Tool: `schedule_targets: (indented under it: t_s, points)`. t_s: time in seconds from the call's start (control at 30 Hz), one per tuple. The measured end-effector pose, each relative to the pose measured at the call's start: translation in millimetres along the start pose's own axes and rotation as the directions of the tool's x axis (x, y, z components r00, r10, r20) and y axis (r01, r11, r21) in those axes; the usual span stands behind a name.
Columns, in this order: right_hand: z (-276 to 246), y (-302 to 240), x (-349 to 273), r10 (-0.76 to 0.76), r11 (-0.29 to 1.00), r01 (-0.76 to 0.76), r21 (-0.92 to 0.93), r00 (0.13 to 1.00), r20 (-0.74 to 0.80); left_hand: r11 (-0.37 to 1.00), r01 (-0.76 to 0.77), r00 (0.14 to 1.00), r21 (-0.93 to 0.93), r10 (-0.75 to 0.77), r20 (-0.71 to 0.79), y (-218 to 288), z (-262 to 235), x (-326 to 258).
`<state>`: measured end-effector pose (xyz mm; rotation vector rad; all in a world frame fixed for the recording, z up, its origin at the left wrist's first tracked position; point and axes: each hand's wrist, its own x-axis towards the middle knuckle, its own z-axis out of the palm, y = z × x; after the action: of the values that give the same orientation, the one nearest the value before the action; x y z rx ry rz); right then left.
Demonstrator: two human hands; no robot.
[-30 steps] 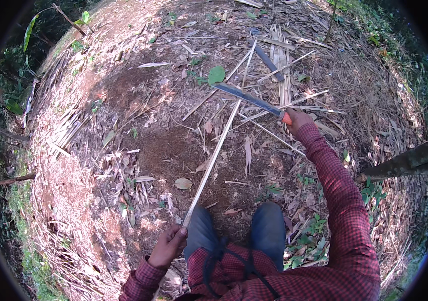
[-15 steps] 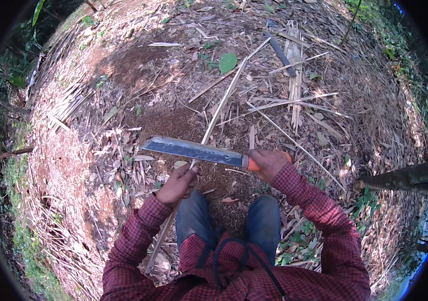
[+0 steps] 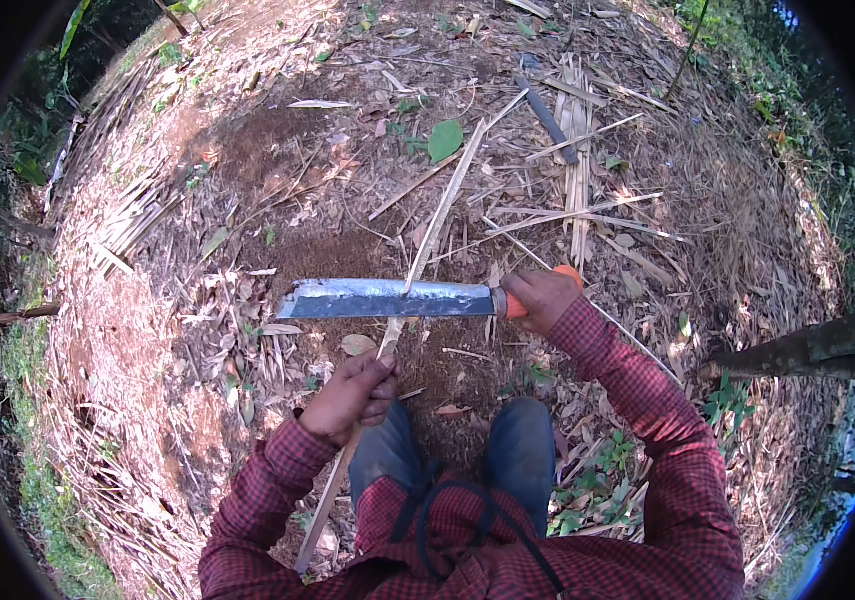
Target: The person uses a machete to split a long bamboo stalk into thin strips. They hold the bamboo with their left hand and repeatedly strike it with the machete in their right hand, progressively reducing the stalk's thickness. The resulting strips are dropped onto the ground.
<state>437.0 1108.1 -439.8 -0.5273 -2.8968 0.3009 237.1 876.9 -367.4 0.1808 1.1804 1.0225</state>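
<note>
Machete swung closer, right hand gripping it, left hand clasping strip, contact unclear

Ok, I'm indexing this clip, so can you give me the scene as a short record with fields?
left hand: closed around a pale strip
right hand: closed around the orange handle of a machete
blade: crosswise over the strip; contact unclear
ground: dry leaf litter, one broad green leaf
beyond: dark elongated object beside other pale strips
</note>
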Motion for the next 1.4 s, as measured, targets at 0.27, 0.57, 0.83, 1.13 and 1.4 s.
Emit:
schedule_targets:
  t_s: [0.27,0.57,0.83,1.13,1.4]
  points:
    - [-10.6,41.1,6.4,-0.013,1.000,0.012,-0.009,0.997,-0.076,1.000,0.004,0.997,0.012,-0.005,0.078,6.2,4.4,-15.0]
    - [-16.4,117.3,5.9,0.493,0.860,-0.454,-0.232,0.857,0.150,0.992,0.129,0.991,0.009,-0.130,0.041,-22.2,-8.3,-53.2]
    - [15.3,132.3,-17.8,0.831,0.555,-0.828,0.083,0.557,0.000,0.997,0.074,0.996,0.025,-0.073,-0.045,-46.0,-18.7,-60.9]
    - [-4.2,15.4,-33.0,0.298,0.953,-0.300,0.039,0.953,0.043,0.999,0.041,0.998,-0.020,-0.040,0.055,-16.0,-26.0,-9.3]
    - [-2.7,109.7,-6.6,0.779,0.625,-0.777,-0.075,0.615,0.124,0.994,0.094,0.995,0.047,-0.096,0.040,-52.2,-40.6,-50.5]
